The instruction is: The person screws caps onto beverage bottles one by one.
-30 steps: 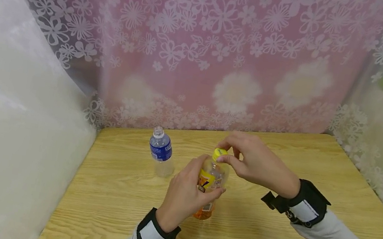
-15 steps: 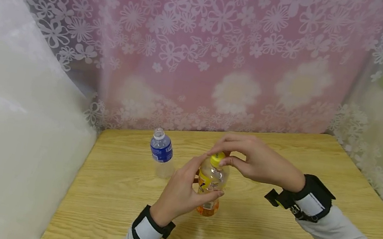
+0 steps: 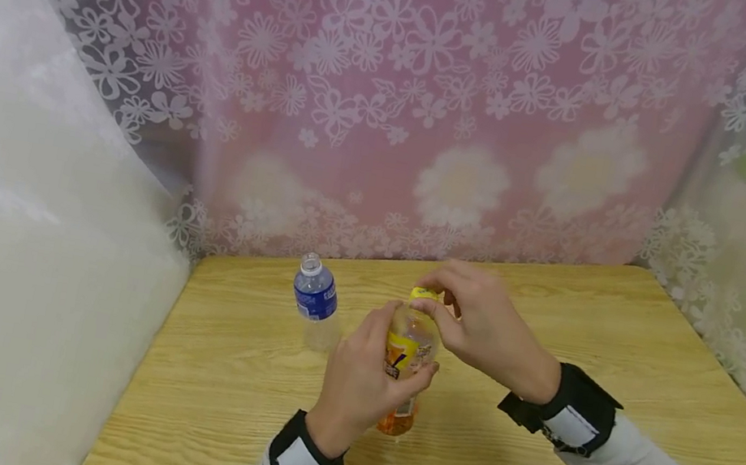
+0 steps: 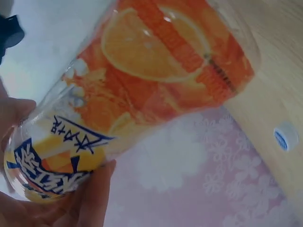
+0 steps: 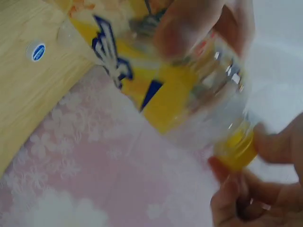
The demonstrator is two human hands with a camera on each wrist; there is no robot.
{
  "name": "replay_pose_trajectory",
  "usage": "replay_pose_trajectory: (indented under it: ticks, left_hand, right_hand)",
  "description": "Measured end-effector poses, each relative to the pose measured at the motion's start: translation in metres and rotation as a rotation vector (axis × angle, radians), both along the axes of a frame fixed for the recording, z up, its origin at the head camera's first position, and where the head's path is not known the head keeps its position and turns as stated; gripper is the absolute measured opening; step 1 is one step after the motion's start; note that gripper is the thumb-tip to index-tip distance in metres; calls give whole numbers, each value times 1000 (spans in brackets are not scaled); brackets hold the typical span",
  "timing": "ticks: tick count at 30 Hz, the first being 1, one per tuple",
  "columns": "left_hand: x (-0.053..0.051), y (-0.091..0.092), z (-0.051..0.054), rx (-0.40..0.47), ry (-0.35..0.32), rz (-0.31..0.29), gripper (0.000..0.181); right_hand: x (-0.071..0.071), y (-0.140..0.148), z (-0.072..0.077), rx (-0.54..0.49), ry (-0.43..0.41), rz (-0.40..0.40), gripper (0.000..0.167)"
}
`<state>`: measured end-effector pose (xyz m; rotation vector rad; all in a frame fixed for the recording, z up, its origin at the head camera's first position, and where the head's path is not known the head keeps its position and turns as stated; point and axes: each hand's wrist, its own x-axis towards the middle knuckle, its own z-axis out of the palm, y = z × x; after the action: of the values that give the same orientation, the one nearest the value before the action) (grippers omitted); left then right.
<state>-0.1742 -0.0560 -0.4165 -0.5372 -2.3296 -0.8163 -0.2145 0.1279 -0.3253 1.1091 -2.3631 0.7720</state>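
Observation:
A clear plastic bottle (image 3: 409, 354) with a yellow and orange label is in my left hand (image 3: 360, 374), whose fingers and thumb curl round its sides. In the left wrist view the label (image 4: 147, 52) shows orange slices. At the bottle's mouth sits a yellow cap (image 3: 425, 294). My right hand (image 3: 490, 330) pinches this cap between thumb and fingers, as the right wrist view also shows, though blurred. The bottle stands nearly upright, with some orange liquid or colour at its base. Whether the base touches the table cannot be told.
Left of the hands stands a clear uncapped bottle (image 3: 315, 295) with a blue label. A small white cap (image 4: 286, 136) lies on the wooden table (image 3: 211, 403), also seen in the right wrist view. Flowered plastic curtains (image 3: 394, 104) enclose the back and sides.
My right hand has turned about the yellow cap, its wrist swinging left and down. The held bottle has shifted slightly left. The blue-labelled bottle has stayed put.

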Motion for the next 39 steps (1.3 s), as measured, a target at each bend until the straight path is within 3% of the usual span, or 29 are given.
replay_pose_trajectory:
  ticks: [2, 4, 9, 12, 15, 19, 26, 28, 30, 32, 36, 39]
  left_hand:
    - [0, 2, -2, -43, 40, 43, 81]
    - [-1, 1, -2, -42, 39, 35, 82]
    - [-3, -4, 1, 43, -59, -88, 83]
    - [-4, -7, 2, 50, -91, -122, 82]
    - [-4, -8, 2, 57, -106, -129, 82]
    - [-3, -6, 2, 61, -101, -115, 82]
    - [-2, 4, -5, -23, 27, 29, 83]
    - [-2, 6, -7, -31, 38, 43, 83]
    - [-2, 6, -7, -16, 20, 19, 83]
    - [-3, 4, -6, 32, -30, -52, 82]
    - [-4, -3, -4, 129, -151, -189, 84]
    - [-5, -6, -4, 148, -178, -225, 85]
  right_hand:
    - [5, -3, -2, -4, -31, -58, 19]
    - [6, -3, -1, 10, -69, -70, 22]
    - [-1, 9, 10, 42, -155, 84, 28]
    - [-6, 15, 15, 76, -126, 184, 32]
    - [-9, 16, 16, 101, -87, 215, 32]
    - [-9, 14, 13, 108, -80, 166, 25]
    - [0, 2, 4, 46, -84, -53, 18]
    - [2, -1, 3, 42, -89, -102, 21]
    - [2, -1, 3, 44, -109, -110, 23]
    - [0, 3, 6, 51, -148, -65, 25]
    - [-5, 14, 14, 71, -199, 121, 35]
    - [-8, 18, 16, 92, -186, 209, 35]
